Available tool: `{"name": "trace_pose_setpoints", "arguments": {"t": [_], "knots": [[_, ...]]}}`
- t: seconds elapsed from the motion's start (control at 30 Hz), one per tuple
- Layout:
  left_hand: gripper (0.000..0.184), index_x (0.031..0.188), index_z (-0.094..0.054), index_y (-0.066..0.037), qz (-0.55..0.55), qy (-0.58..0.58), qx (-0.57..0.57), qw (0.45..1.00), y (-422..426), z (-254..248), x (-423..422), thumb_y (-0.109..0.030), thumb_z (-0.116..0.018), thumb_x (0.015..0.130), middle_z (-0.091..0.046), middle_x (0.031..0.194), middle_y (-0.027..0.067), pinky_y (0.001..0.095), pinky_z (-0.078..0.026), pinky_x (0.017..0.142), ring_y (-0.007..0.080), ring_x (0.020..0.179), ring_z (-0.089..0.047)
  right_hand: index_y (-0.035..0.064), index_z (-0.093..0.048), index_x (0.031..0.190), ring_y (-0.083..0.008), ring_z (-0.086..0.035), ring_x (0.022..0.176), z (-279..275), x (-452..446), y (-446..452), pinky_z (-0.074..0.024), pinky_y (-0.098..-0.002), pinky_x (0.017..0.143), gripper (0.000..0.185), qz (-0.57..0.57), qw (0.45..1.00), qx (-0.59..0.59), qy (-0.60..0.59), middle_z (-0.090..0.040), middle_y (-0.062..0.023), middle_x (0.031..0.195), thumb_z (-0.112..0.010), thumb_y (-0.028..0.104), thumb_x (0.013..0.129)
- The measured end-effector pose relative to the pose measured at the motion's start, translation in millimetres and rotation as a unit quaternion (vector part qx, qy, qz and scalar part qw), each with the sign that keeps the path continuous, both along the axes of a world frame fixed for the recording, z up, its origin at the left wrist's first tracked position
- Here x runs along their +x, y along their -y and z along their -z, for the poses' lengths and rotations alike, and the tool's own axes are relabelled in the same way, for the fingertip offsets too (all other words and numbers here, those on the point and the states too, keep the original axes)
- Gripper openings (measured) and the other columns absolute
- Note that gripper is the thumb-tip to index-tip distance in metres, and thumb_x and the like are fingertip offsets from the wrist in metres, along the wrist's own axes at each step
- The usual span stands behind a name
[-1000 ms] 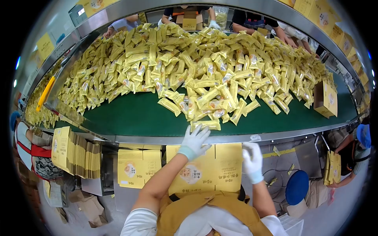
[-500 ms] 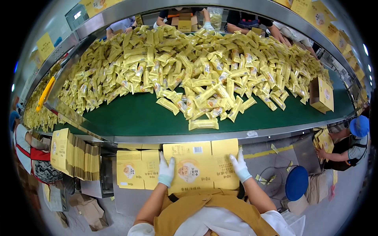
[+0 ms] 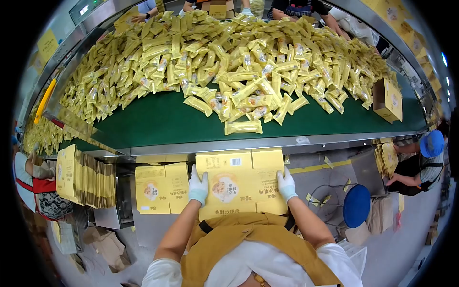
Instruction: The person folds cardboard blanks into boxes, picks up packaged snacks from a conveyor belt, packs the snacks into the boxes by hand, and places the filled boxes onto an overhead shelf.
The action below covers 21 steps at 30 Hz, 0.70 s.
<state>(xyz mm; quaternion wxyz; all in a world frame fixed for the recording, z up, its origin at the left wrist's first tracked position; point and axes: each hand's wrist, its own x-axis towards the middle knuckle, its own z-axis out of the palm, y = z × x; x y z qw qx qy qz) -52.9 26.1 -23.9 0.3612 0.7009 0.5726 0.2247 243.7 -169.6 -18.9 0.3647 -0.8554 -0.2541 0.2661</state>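
Observation:
A flattened yellow cardboard carton (image 3: 267,177) with printed text, a barcode and a round picture is held in front of my waist. My left hand (image 3: 198,185), in a white glove, grips its left edge with the thumb on top. At the right edge, my gloved right hand (image 3: 287,185) grips it in the same way; the fingers under the card are hidden. Another flat yellow carton (image 3: 155,191) lies just left of my left hand. Beyond the metal edge, a large heap of yellow wrapped snack packets (image 3: 205,62) covers much of the green conveyor belt (image 3: 158,124).
A stack of flat cartons (image 3: 91,177) stands at left. An open carton (image 3: 388,101) sits on the belt's right end. A blue round stool (image 3: 356,205) is at right. One co-worker (image 3: 420,158) handles cartons at right; others stand left and across the belt.
The view has tilted downward, so the belt, packets and carton appear higher in the picture. Both hands keep hold of the flat carton.

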Motion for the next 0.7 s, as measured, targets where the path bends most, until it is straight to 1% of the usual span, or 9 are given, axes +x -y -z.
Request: {"name": "trace_pose_setpoints", "arguments": {"t": [0.1,0.2,0.3,0.4,0.53,0.57,0.63,0.67,0.7], "knots": [[0.07,0.154,-0.029,-0.004,-0.013,0.037,-0.073,0.997,2,-16,1,-0.028,-0.059,0.096,-0.056,0.136,0.0283,0.045,-0.045,0.103,0.0455,0.122,-0.055,-0.0015,-0.036,0.15,-0.0412,-0.055,0.127,7,-4,1,-0.0425,-0.0417,0.107,0.066,0.013,0.998,0.057,-0.018,-0.058,-0.0286,0.135,-0.055,0.035,0.099],[0.073,0.154,-0.028,0.0,-0.016,0.016,-0.053,0.998,1,-15,2,-0.03,-0.061,0.096,-0.054,0.139,0.0285,0.0433,-0.043,0.106,0.0434,0.126,-0.054,-0.0047,-0.03,0.152,-0.039,-0.052,0.132,8,-6,-2,-0.04,-0.0394,0.109,0.073,0.019,0.996,0.058,-0.06,-0.053,-0.0297,0.141,-0.058,0.036,0.098],[0.075,0.152,-0.027,0.006,-0.008,0.077,-0.028,0.997,1,-12,-2,-0.032,-0.06,0.097,-0.057,0.136,0.0286,0.0403,-0.044,0.105,0.0377,0.124,-0.057,-0.008,-0.024,0.153,-0.037,-0.043,0.14,-10,-9,-4,-0.0353,-0.0369,0.113,0.081,0.021,0.994,0.045,-0.096,-0.041,-0.0303,0.151,-0.06,0.038,0.097],[0.076,0.151,-0.025,0.01,0.005,0.168,-0.109,0.98,6,-62,-3,-0.032,-0.06,0.099,-0.056,0.138,0.0272,0.0374,-0.043,0.105,0.0313,0.122,-0.058,-0.0099,-0.022,0.153,-0.0336,-0.035,0.145,-35,-16,1,-0.0301,-0.0354,0.116,0.084,-0.008,0.994,0.064,-0.093,-0.032,-0.027,0.157,-0.061,0.039,0.097],[0.058,0.149,-0.036,0.007,0.008,0.357,-0.09,0.93,13,-78,-16,-0.029,-0.046,0.105,-0.061,0.13,0.0206,0.036,-0.045,0.103,0.027,0.119,-0.057,-0.006,-0.032,0.149,-0.0269,-0.041,0.138,-84,-22,3,-0.0316,-0.036,0.115,0.07,0.059,0.957,0.235,-0.159,-0.042,-0.0196,0.15,-0.057,0.037,0.1],[0.054,0.144,-0.043,0.007,0.047,0.25,0.015,0.967,11,-79,-25,-0.032,-0.034,0.108,-0.063,0.126,0.0184,0.0366,-0.046,0.102,0.0275,0.115,-0.06,-0.005,-0.035,0.148,-0.0252,-0.042,0.135,-109,-22,1,-0.0326,-0.036,0.114,0.066,0.073,0.948,0.268,-0.157,-0.044,-0.0177,0.147,-0.056,0.036,0.101],[0.058,0.143,-0.044,0.008,0.107,0.385,-0.117,0.909,15,-130,-22,-0.037,-0.029,0.109,-0.064,0.125,0.0184,0.0388,-0.046,0.103,0.0281,0.114,-0.061,-0.0019,-0.041,0.142,-0.0213,-0.047,0.128,-118,-9,-1,-0.0357,-0.0361,0.111,0.058,0.105,0.927,0.328,-0.146,-0.05,-0.0133,0.138,-0.05,0.039,0.103],[0.061,0.142,-0.045,0.008,0.136,0.445,-0.181,0.866,21,-159,-21,-0.04,-0.027,0.11,-0.065,0.124,0.0184,0.0399,-0.046,0.103,0.0284,0.114,-0.061,-0.0015,-0.04,0.143,-0.0226,-0.048,0.127,-128,-3,-5,-0.0361,-0.0368,0.11,0.063,0.093,0.911,0.381,-0.127,-0.05,-0.0145,0.137,-0.044,0.047,0.104],[0.073,0.136,-0.052,0.008,0.165,0.463,-0.195,0.849,30,-175,-18,-0.053,-0.022,0.108,-0.066,0.124,0.0199,0.0419,-0.045,0.105,0.0306,0.117,-0.061,-0.0005,-0.04,0.145,-0.0241,-0.046,0.13,-140,5,-4,-0.0341,-0.0383,0.112,0.064,0.116,0.897,0.399,-0.15,-0.049,-0.0161,0.14,-0.041,0.049,0.104]]}}
